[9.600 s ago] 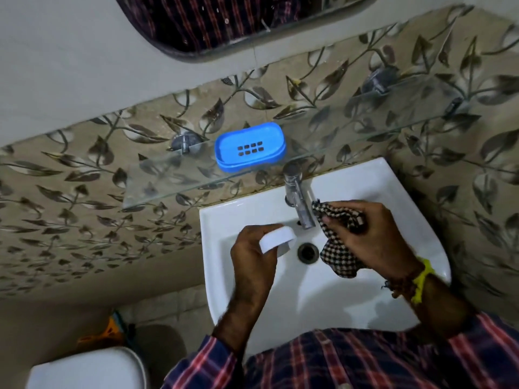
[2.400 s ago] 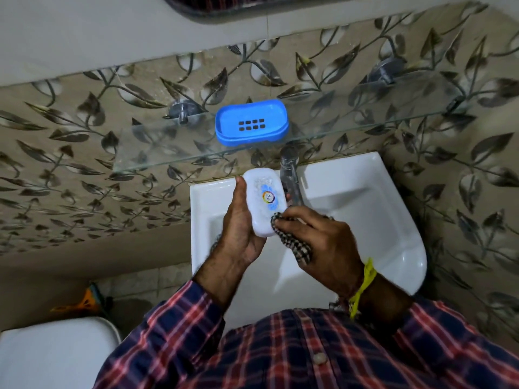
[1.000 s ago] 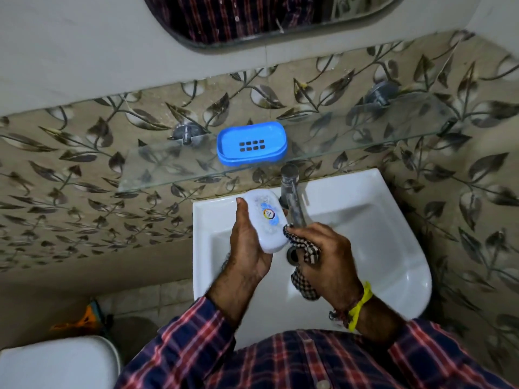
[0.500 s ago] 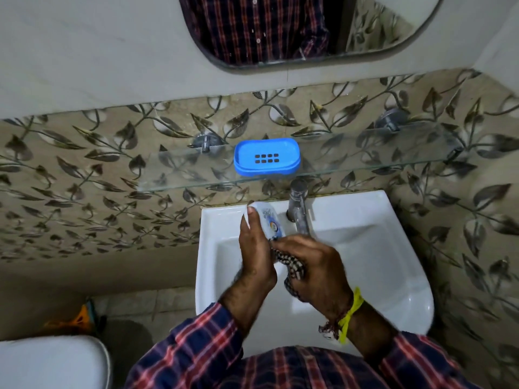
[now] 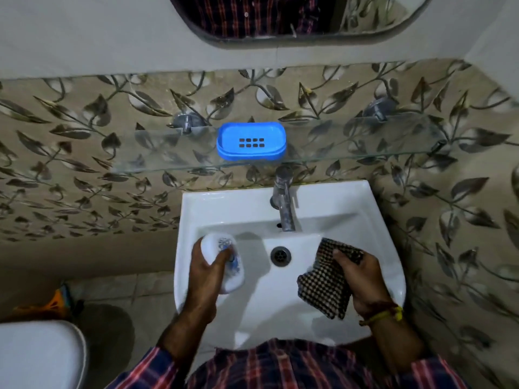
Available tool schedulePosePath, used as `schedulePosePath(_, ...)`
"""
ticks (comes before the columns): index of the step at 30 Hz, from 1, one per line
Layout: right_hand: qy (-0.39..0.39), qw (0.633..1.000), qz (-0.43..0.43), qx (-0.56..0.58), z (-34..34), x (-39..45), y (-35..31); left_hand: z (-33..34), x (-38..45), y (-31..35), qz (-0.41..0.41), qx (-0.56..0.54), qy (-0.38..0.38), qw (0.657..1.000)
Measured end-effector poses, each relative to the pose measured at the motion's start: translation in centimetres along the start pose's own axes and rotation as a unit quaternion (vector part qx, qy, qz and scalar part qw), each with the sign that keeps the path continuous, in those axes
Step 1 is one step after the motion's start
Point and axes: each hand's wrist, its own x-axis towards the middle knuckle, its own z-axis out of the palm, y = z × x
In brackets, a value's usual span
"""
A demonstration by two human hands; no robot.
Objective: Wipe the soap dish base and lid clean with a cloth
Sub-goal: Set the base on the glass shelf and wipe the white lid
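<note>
- A white sink [image 5: 351, 197] is sitting under a glass shelf [image 5: 351, 141]; the blue soap dish base [image 5: 251, 141] is resting on that shelf, above the tap [image 5: 285, 203].
- Over the sink's left side, the left hand [image 5: 205, 273] is gripping the white lid [image 5: 224, 262].
- Over its right side, the right hand [image 5: 362, 279] is clutching a checked cloth [image 5: 323, 284], well apart from the lid.

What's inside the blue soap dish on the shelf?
The blue soap dish on the glass shelf shows only its bare floor with two rows of small drain slots. No soap lies in it. What is beneath the dish cannot be seen.
</note>
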Motion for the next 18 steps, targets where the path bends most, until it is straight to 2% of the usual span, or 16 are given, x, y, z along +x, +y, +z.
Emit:
schedulePosePath(3,0.001,0.995,0.025,0.098,-0.1,-0.3,-0.6,0.0,0.0,-0.3,0.021,0.036,-0.005,0.999)
schedulePosePath(10,0.075,0.986,0.009,0.148,0.9,1.2,-2.2,1.2,0.6,0.3,0.007,0.053,-0.077,0.996)
schedulePosePath(18,0.085,0.979,0.042,0.180,1.3,3.4,-2.7,3.8,-0.4,0.6,0.026,0.055,-0.080,0.995)
